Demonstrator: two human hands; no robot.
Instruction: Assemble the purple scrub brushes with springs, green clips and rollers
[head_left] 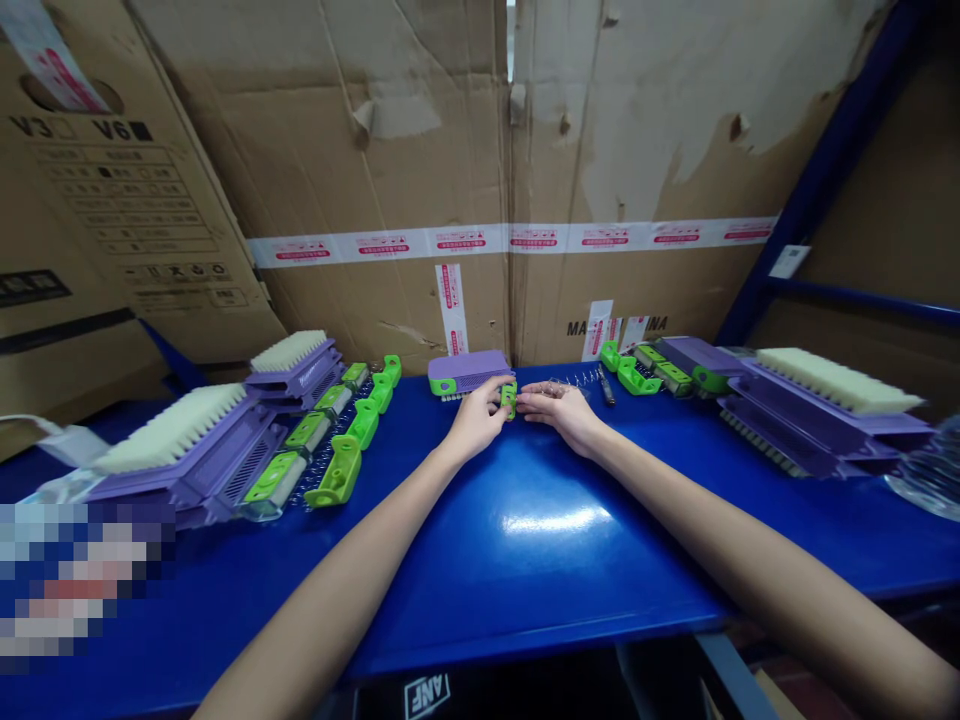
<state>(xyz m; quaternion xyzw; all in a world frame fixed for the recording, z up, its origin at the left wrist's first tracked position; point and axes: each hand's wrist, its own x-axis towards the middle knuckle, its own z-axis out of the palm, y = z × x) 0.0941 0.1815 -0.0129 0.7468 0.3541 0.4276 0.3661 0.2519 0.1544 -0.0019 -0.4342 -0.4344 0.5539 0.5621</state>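
Note:
Both my arms reach forward over the blue table (525,540). My left hand (480,415) is closed on a small green plastic part (509,398) beside a purple brush body (469,372) that lies by the cardboard wall. My right hand (559,408) lies next to it, its fingertips touching the same green part and pinched over something small and clear that I cannot make out. Small metal springs (585,378) lie just behind my right hand.
Purple brushes with white bristles (180,440) and green clips (341,470) line the left side. More purple brush bodies (810,400) and green parts (637,375) sit at the right. Cardboard boxes (450,170) wall the back. A blue shelf post (825,170) rises at right.

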